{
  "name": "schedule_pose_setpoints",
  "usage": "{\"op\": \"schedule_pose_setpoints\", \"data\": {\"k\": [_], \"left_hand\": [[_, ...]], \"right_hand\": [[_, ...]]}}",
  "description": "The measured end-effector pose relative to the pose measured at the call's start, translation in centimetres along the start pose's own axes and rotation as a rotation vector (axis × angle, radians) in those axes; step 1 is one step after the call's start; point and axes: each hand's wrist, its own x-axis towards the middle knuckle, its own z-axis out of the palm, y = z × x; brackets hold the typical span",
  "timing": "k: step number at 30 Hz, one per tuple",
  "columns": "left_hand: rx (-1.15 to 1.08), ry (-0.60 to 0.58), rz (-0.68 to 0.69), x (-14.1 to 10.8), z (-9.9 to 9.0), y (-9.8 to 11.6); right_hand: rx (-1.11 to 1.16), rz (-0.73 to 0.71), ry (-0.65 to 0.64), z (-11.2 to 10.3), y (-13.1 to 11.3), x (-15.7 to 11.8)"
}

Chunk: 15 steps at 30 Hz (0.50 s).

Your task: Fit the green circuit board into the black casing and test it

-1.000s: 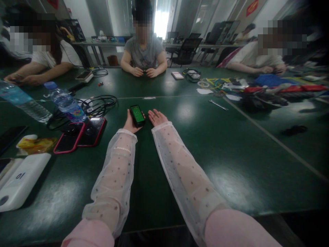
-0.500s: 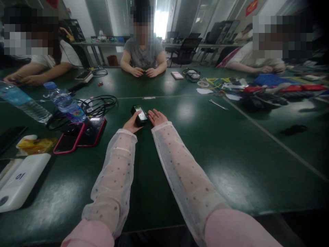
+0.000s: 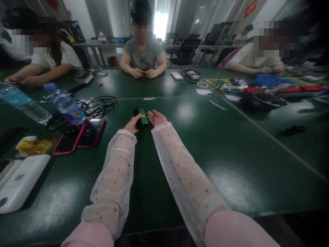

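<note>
Your left hand [image 3: 131, 125] closed round black handheld device [image 3: 144, 116], thumb over lit green screen. Device between your hands, above green table [image 3: 236, 154], at left hand's fingers. Long axis runs away from you, far end leaning slightly left. Your right hand [image 3: 158, 120] open, palm partly up, just beside device's right edge; contact unclear. Black cables [image 3: 104, 101] left of device.
</note>
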Motion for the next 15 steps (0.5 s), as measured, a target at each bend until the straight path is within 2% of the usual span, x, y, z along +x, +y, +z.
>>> {"op": "schedule_pose_setpoints", "data": {"k": [3,8,15], "left_hand": [[0.013,0.021,0.059,0.7,0.1,-0.4],[0.067,0.144,0.109,1.5,0.4,-0.9],[0.276,0.161,0.13,1.3,1.6,-0.9]], "right_hand": [[-0.003,0.007,-0.019,-0.1,0.0,0.0],[-0.023,0.008,-0.03,0.0,0.1,0.0],[-0.153,0.013,0.032,0.1,0.0,0.0]]}}
